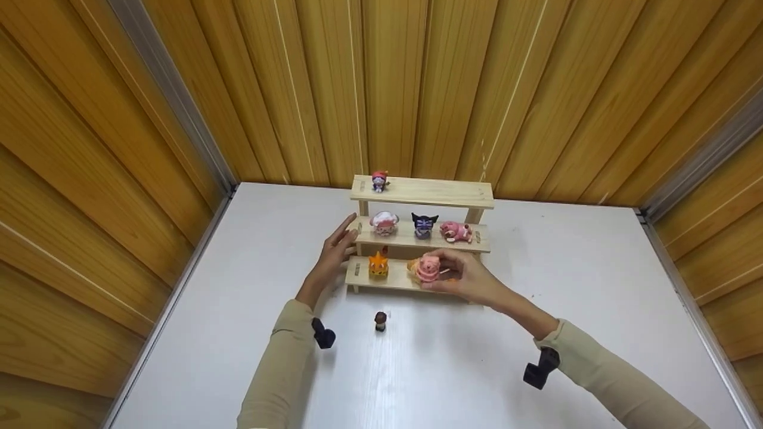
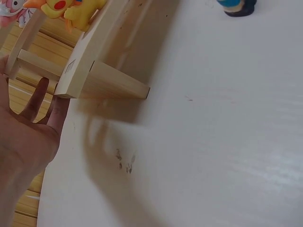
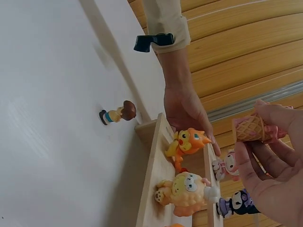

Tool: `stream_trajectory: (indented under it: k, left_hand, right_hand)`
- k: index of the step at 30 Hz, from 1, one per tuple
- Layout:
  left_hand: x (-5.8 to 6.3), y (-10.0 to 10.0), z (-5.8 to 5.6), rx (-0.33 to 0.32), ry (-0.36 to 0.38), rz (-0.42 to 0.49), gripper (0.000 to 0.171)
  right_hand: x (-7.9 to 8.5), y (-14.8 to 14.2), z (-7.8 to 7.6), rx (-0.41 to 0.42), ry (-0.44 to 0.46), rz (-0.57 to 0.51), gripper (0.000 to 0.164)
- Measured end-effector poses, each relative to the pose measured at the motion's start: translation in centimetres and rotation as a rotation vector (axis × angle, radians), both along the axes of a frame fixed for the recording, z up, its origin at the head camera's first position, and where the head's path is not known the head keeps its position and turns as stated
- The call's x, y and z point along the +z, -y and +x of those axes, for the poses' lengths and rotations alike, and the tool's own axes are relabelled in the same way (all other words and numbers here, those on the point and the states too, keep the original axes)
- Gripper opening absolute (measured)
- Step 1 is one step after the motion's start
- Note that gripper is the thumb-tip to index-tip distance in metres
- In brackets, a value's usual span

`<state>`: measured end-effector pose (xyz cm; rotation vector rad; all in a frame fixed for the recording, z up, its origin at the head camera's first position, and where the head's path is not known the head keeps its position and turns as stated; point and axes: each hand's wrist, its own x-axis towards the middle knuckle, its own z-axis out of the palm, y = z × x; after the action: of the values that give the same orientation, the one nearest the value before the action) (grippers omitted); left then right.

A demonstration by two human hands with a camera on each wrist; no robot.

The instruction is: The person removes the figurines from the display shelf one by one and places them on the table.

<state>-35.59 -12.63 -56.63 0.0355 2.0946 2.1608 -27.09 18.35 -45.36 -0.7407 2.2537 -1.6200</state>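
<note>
My right hand pinches a pink figurine in a waffle cone between thumb and fingers, held in front of the lower tiers of a wooden three-step display shelf. At the shelf's left end, my left hand rests its extended fingers against the wood. An orange spiky-haired figurine stands on the bottom step, beside a pale orange fluffy figurine that the held one partly covers in the head view. The middle step carries a white-and-pink figurine, a black-and-purple one and a pink lying one.
On the top step, at its left, sits a red-hatted figurine. A small brown-haired figurine stands on the white table in front of the shelf. Wood-patterned walls enclose the table at the back and sides.
</note>
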Motion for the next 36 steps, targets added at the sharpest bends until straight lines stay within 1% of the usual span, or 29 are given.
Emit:
stream_trajectory:
  k: [5, 8, 12, 14, 18, 22, 24, 25, 28, 31, 32, 36]
  left_hand:
    - [0.1, 0.0, -0.1, -0.002, 0.002, 0.006, 0.052]
    - [0.0, 0.1, -0.1, 0.001, -0.003, 0.011, 0.051]
    - [0.2, 0.1, -0.2, 0.001, -0.006, 0.016, 0.051]
    - [0.2, 0.0, -0.2, -0.002, -0.006, 0.010, 0.051]
    - [0.1, 0.0, -0.2, -0.004, 0.003, -0.002, 0.052]
    - [0.1, -0.1, -0.4, -0.005, -0.002, -0.006, 0.052]
    - [0.3, -0.2, -0.6, -0.009, -0.024, 0.003, 0.052]
    - [0.7, -0.2, -0.5, -0.017, -0.029, 0.008, 0.052]
    - [0.8, 0.0, -0.7, -0.018, -0.044, 0.010, 0.052]
    - [0.6, 0.2, -0.6, -0.010, -0.037, 0.009, 0.052]
    - [0.1, 0.2, -0.7, -0.003, -0.041, 0.005, 0.052]
    - [-0.2, 0.1, -0.5, -0.008, -0.042, 0.026, 0.052]
  right_hand:
    - [-2.0, 0.1, 0.8, 0.023, 0.057, -0.037, 0.050]
    - [-3.4, 0.2, 1.5, 0.035, 0.094, -0.029, 0.052]
    - [-5.3, 0.3, 2.3, 0.036, 0.098, 0.031, 0.051]
    - [-6.4, 0.2, 2.5, 0.047, 0.098, 0.041, 0.050]
    - [-8.9, -0.2, 3.0, 0.065, 0.114, 0.015, 0.046]
    - [-10.9, -0.6, 3.3, 0.053, 0.074, 0.004, 0.044]
    - [-11.6, -0.8, 3.3, 0.043, 0.055, 0.010, 0.043]
    - [-11.9, -0.8, 3.3, 0.039, 0.046, 0.014, 0.043]
    - [-12.5, -0.8, 3.4, 0.029, 0.040, 0.020, 0.042]
    - [-13.0, -0.7, 3.7, 0.023, 0.025, 0.036, 0.043]
    - [-13.1, -0.7, 3.9, 0.021, 0.022, 0.042, 0.043]
    - [-13.5, -0.7, 4.3, 0.018, 0.024, 0.048, 0.043]
